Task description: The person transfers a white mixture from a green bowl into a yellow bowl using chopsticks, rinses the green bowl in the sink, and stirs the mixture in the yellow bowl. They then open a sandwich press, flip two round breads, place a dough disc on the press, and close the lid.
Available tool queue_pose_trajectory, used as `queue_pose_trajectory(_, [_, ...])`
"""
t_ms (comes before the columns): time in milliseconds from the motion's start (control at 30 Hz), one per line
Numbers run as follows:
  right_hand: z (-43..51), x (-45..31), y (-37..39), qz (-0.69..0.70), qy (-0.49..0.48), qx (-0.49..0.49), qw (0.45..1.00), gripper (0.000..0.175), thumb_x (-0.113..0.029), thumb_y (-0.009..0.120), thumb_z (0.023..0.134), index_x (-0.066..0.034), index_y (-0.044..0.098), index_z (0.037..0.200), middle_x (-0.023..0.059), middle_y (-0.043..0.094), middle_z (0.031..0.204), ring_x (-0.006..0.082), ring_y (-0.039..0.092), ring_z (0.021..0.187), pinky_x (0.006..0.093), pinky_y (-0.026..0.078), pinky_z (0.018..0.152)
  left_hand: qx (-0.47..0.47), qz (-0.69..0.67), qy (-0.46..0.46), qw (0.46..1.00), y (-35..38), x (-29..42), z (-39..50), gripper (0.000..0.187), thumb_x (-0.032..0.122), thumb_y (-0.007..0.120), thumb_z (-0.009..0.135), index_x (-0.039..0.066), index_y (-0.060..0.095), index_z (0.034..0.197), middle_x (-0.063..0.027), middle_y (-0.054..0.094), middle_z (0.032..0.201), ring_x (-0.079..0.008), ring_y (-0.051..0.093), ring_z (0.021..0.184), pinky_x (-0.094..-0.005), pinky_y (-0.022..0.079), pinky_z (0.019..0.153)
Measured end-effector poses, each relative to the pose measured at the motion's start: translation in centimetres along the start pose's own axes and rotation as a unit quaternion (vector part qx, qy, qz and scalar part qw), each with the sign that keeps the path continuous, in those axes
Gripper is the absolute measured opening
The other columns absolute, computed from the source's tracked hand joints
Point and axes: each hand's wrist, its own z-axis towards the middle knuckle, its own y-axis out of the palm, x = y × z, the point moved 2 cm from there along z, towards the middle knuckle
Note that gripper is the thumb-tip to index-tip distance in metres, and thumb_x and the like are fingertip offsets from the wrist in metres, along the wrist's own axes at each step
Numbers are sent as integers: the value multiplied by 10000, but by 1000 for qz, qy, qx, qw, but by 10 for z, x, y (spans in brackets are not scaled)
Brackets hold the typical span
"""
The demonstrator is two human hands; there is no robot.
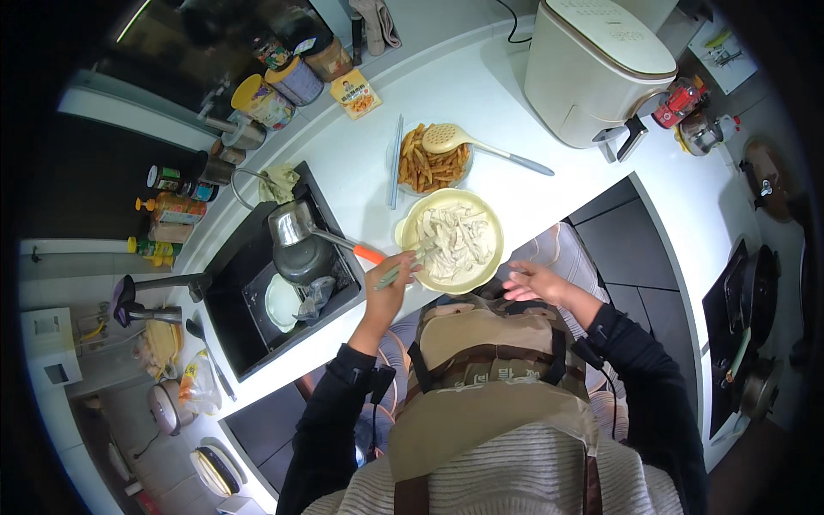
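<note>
My left hand (387, 283) is shut on a pale green utensil (389, 277), whose far end dips into a pale yellow bowl (403, 233). Its tip is partly hidden, so I cannot tell the exact kind. In the bowl lie strips of food (460, 238) coated in thick whitish batter. To the bowl's right, my right hand (534, 283) hovers near the rim, fingers apart and holding nothing. Just behind the bowl, a clear dish holds browned fried strips (428, 164). A cream slotted spoon (450, 138) with a grey handle rests across it, and chopsticks (395, 164) lie along its left side.
A black sink (248, 309) on the left holds a dark pot (306, 257) and a pale green bowl (283, 302). A metal ladle (290, 225) with an orange handle reaches onto the counter. An air fryer (592, 71) stands back right. Jars (264, 100) line the window ledge.
</note>
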Motion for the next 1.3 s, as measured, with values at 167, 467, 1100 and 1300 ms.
queue_pose_trajectory(167, [25, -23, 19, 48, 5, 22, 999, 332, -204, 453, 1018, 26, 442, 1258, 157, 643, 1072, 209, 678, 882, 274, 551, 741, -22, 30, 37, 999, 18, 10, 2, 282, 161, 542, 988, -71, 643, 1113, -136, 699, 995, -206, 711, 894, -248, 559, 652])
queue_pose_trajectory(467, [42, -11, 14, 130, 7, 123, 984, 207, -96, 464, 999, 62, 453, 1132, 197, 628, 900, 265, 680, 791, 309, 598, 696, -60, 61, -7, 996, -2, 15, 14, 274, 169, 569, 974, -55, 656, 1105, -118, 709, 977, -174, 713, 858, -242, 553, 664])
queue_pose_trajectory(1100, [23, -1, -1, 173, 4, 22, 985, 137, -96, 511, 983, 21, 506, 1055, 202, 657, 1023, 266, 682, 908, 321, 572, 780, 71, -425, -238, 870, -40, -95, -14, 412, 265, 545, 990, 1, 507, 1303, -121, 628, 1165, -212, 653, 1051, -291, 569, 817])
queue_pose_trajectory(1300, [-6, 34, -2, 55, 31, -35, 997, 85, -96, 560, 953, -12, 574, 953, 169, 691, 951, 227, 688, 822, 321, 560, 734, 38, -410, -220, 885, -43, -121, -32, 392, 183, 590, 964, -8, 505, 1296, -122, 630, 1154, -205, 656, 1028, -278, 558, 860])
